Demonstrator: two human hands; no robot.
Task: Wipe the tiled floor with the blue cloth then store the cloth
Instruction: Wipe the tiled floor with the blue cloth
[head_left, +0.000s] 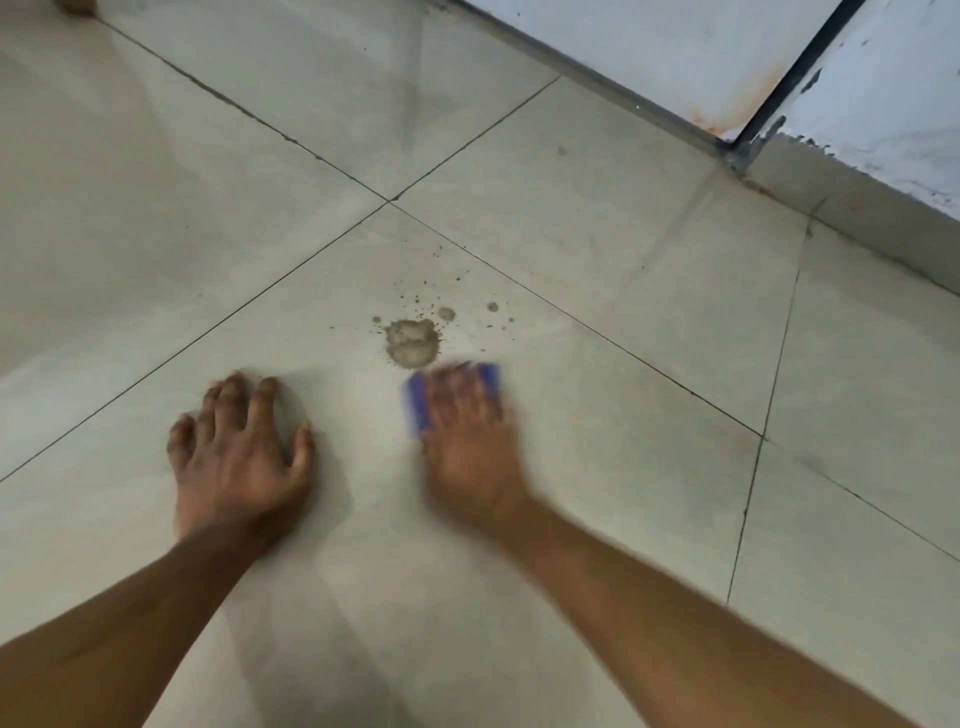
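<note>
My right hand (467, 441) lies flat on the blue cloth (417, 402), pressing it against the pale tiled floor (597, 249). The hand and cloth are blurred. Blue edges of the cloth show to the left of the fingers and beyond their tips. A brown muddy stain (410, 340) with small splashes around it sits on the tile just beyond the cloth, touching or almost touching its far edge. My left hand (239, 457) rests on the floor to the left with its fingers spread and nothing in it.
A white wall with a grey skirting (841, 200) runs along the upper right. A dark metal frame (779, 88) of a door or panel meets the floor there, with rust marks at its foot. Dark grout lines cross the floor.
</note>
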